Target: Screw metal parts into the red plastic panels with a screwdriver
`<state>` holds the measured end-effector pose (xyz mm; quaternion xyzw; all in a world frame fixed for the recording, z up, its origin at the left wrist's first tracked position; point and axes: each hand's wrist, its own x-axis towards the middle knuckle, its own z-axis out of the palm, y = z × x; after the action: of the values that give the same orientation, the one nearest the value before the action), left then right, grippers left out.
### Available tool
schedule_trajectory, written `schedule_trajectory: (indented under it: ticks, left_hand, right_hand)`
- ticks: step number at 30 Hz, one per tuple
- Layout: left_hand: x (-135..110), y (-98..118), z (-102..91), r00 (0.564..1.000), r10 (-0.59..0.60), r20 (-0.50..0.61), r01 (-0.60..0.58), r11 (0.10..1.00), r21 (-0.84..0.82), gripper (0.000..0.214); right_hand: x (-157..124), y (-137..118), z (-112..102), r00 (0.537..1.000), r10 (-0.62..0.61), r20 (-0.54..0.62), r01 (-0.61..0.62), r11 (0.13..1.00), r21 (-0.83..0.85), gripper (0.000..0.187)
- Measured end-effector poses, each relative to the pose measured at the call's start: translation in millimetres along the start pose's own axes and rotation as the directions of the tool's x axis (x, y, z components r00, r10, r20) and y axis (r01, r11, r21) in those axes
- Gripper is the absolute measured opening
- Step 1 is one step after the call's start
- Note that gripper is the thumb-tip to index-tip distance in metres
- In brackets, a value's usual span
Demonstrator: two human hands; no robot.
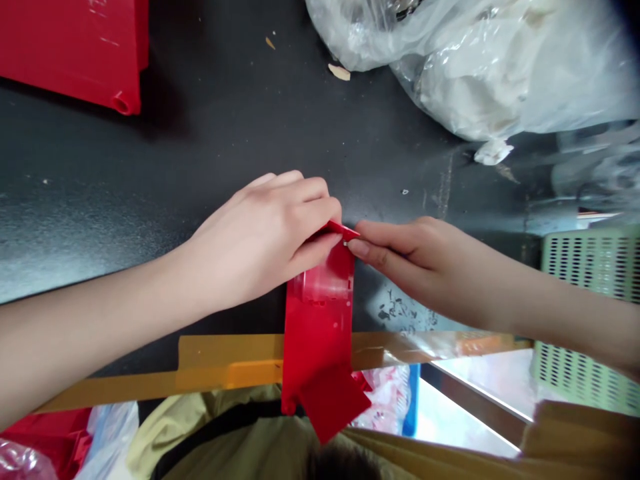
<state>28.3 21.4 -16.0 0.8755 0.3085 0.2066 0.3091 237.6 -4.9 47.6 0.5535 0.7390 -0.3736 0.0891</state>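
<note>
A long red plastic panel [320, 333] reaches from under my hands to past the table's front edge. On its upper part lies a clear, shiny section [327, 283]. My left hand [270, 233] is closed on the panel's far end, thumb below and curled fingers above a raised red flap [345, 231]. From the right, my right hand [410, 250] pinches with thumb and forefinger at the flap's tip. A tiny pale glint shows by the right thumb; what it is I cannot tell. Near the panel's front end hangs a red square piece [335, 407].
A larger red plastic part [70, 47] lies at the far left. Clear plastic bags [480, 73] fill the far right. A green perforated basket [590, 260] stands right. Brown tape [225, 353] runs along the black table's [225, 100] front edge. Bagged red parts [45, 440] sit below left.
</note>
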Motion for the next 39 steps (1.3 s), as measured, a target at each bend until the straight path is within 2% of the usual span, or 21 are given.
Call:
schedule_trajectory:
  ticks: [4,8,9,11,13,15,22,26,33,39]
  left_hand:
    - [0,-1,0.5,1.0,0.004,0.005,-0.004,1.0,0.018,0.021]
    - [-1,-2,-0.1,1.0,0.024,-0.002,-0.024,0.999,0.026,0.021]
    - [-1,-2,-0.5,1.0,0.026,0.001,-0.026,0.999,0.023,0.022]
    - [-2,-3,-1.4,0.999,0.03,0.01,-0.031,0.999,0.017,0.023]
    - [-2,-3,-2.4,0.999,0.034,0.015,-0.034,0.999,0.017,0.024]
    - [-2,-2,-2.9,0.999,0.039,0.013,-0.039,0.999,0.014,0.024]
    - [-1,-2,-3.8,0.999,0.033,0.026,-0.033,0.999,-0.002,0.022]
    - [-1,-1,-4.6,0.999,0.035,0.028,-0.035,0.999,-0.012,0.021]
    - [-2,-1,-4.8,0.999,0.033,0.021,-0.033,0.999,-0.014,0.02]
    - [-2,-1,-4.9,0.999,0.04,0.014,-0.04,0.999,-0.01,0.02]
  right_hand:
    - [-1,-2,5,0.998,-0.006,-0.055,0.003,0.998,-0.061,0.042]
    - [-3,-2,10,0.993,0.047,-0.112,-0.064,0.986,-0.154,0.041]
    - [-3,0,10,0.994,0.057,-0.094,-0.068,0.991,-0.112,0.041]
    - [-4,4,8,0.998,0.045,-0.046,-0.04,0.995,0.091,0.041]
    - [-7,10,6,0.999,0.015,-0.037,-0.003,0.95,0.312,0.039]
    - [-9,15,4,0.999,0.002,-0.04,0.014,0.92,0.392,0.038]
    - [-8,20,5,0.992,-0.123,0.028,0.11,0.949,0.295,0.04]
    - [-5,22,5,0.993,-0.116,0.023,0.109,0.975,0.196,0.042]
    - [-2,26,5,0.989,-0.142,0.05,0.126,0.962,0.243,0.043]
    - [-1,22,5,0.987,-0.155,0.032,0.146,0.97,0.196,0.043]
